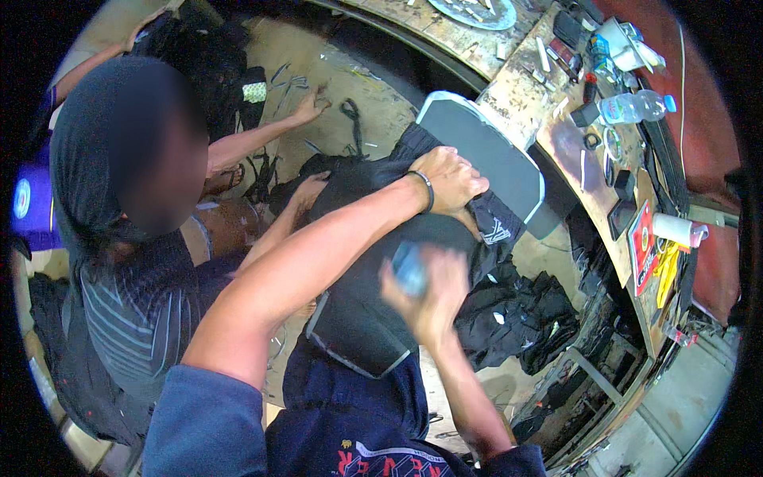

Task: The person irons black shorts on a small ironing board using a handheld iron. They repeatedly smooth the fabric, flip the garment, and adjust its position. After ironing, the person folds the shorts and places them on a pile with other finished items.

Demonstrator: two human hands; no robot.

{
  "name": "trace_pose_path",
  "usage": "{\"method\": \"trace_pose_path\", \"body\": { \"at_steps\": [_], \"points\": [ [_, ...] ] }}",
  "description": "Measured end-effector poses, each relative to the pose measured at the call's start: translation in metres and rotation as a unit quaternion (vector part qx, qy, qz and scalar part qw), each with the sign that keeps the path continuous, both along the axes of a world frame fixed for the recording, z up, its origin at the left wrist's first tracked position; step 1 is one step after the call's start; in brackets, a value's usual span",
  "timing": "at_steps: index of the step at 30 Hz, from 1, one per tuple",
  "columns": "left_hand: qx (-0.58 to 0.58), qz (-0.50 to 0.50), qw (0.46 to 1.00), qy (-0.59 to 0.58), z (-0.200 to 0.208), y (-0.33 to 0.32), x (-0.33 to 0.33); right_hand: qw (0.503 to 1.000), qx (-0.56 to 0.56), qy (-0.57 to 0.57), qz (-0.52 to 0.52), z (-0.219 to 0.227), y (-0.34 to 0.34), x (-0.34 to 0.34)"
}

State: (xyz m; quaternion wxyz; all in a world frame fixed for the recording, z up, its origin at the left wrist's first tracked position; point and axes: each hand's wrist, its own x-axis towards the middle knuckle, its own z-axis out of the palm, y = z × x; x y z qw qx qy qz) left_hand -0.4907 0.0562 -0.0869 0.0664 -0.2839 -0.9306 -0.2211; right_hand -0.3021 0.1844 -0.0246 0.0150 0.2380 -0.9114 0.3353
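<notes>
Black garment [445, 234], I see, lies across a dark, pale-edged board [493, 159], short of its far edge, the left hand [447, 176] clenched on it, the right hand [435, 290] curled around a blurred bluish object [409, 270].

A garment [499, 208] lies over a board [489, 147] in the middle, with a co-worker [131, 318] to its left and a heap of cloth [520, 318] on the floor [389, 99] to its right. Farther right runs a surface [584, 155] with a plate [479, 9] at its far end, a bottle [636, 106] on its side and, nearer, a packet [642, 246]
</notes>
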Motion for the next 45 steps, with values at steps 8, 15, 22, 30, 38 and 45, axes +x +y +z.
{"method": "trace_pose_path", "body": {
  "at_steps": [8,15,22,30,38,45],
  "points": [
    [-0.033,0.024,0.997,-0.072,0.038,0.001,0.011,0.975,-0.097,-0.197,-0.03,0.035,0.005,0.008],
    [0.094,0.477,0.871,-0.067,0.043,-0.003,0.149,0.976,-0.155,0.062,-0.138,-0.043,0.079,-0.106],
    [0.283,0.457,0.772,-0.339,-0.025,-0.048,0.324,0.981,-0.167,0.063,-0.073,-0.072,0.048,0.059],
    [0.406,0.563,0.706,-0.139,0.004,-0.069,0.419,0.953,-0.27,-0.137,0.022,-0.006,-0.089,0.033],
    [0.006,0.415,0.882,-0.223,0.062,-0.001,0.238,0.977,-0.106,0.092,-0.157,-0.02,0.057,0.057],
    [0.125,0.413,0.852,-0.296,0.032,-0.037,0.062,0.954,-0.174,0.109,-0.218,-0.034,0.032,-0.179]
  ]
}}
